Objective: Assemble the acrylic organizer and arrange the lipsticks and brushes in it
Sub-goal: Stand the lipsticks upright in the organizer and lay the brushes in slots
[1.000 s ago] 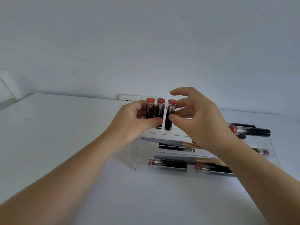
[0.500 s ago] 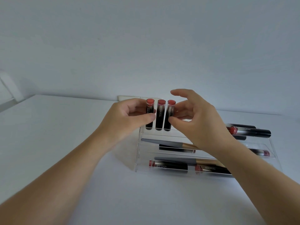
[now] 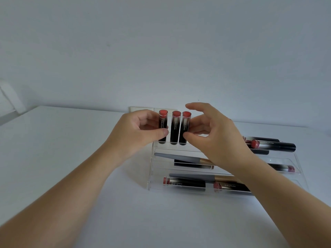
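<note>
A: Nearest first. White bench (image 3: 71, 158), both forearms reaching in. Clear acrylic organizer (image 3: 152, 169), stepped tiers, assembled as far as I can judge.

B: Front tier?

A: Two lipsticks lying flat: one at left (image 3: 184, 183), one at right (image 3: 231, 187), long axes side to side, below the right wrist. A grey-handled brush with gold ferrule (image 3: 193, 177) lies along them. Middle tier: a second brush (image 3: 179, 157), same lie, and a lipstick (image 3: 284, 168) at the far right end.

B: The hands?

A: Left hand (image 3: 136, 133): thumb and curled fingers pinch the leftmost upright lipstick (image 3: 162, 127). Right hand (image 3: 211, 138): fingers loosely spread, thumb tip touching the rightmost upright lipstick (image 3: 184, 129); it doesn't seem gripped. The middle lipstick (image 3: 175, 129) stands between the two hands, with no finger plainly on it.

B: Key relation?

A: All three stand vertical, red ends up, bases in the top tier, between the two sets of fingers. The left hand has the firmer hold. Next is probably letting go without tipping them.

B: Writing?

A: "Heng Fang" up the barrels; the smaller print is unreadable. The front-right one shows it inverted.

B: Farther back?

A: More lipsticks (image 3: 274, 146) lying flat beyond the right hand, then the wall outlet plate (image 3: 141, 109).
</note>
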`<state>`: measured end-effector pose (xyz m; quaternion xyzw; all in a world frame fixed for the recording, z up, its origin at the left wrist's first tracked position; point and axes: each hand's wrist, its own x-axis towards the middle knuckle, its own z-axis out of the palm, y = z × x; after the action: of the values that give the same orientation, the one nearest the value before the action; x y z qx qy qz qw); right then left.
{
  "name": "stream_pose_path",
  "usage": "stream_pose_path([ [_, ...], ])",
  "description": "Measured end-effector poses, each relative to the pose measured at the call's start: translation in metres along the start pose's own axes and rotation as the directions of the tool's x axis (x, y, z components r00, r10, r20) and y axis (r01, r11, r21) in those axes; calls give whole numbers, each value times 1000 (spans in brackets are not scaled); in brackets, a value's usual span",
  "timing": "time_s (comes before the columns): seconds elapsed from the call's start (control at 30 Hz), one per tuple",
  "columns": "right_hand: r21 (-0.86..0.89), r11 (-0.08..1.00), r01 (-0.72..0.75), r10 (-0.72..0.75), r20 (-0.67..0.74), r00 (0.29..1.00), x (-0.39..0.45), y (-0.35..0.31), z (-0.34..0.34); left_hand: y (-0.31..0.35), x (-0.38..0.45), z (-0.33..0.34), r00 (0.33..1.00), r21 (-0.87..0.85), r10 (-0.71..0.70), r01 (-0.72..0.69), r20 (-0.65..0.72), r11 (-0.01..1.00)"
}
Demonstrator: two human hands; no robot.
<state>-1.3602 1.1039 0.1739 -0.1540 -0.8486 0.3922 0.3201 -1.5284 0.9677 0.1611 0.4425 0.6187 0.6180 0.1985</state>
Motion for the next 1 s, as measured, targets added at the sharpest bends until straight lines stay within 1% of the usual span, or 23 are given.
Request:
stream_pose_path([
  [0.5, -10, 1000, -1, 1, -9, 1000, -1, 1, 0, -2, 0, 0, 999, 41, -36, 35, 23, 999],
  [0.73, -23, 1000, 2, -3, -12, 1000, 0, 3, 1, -3, -1, 12, 999, -41, -36, 37, 21, 998],
  [1.0, -28, 1000, 9, -9, -7, 1000, -1, 2, 0, -10, 2, 23, 999, -71, -33, 31, -17, 997],
])
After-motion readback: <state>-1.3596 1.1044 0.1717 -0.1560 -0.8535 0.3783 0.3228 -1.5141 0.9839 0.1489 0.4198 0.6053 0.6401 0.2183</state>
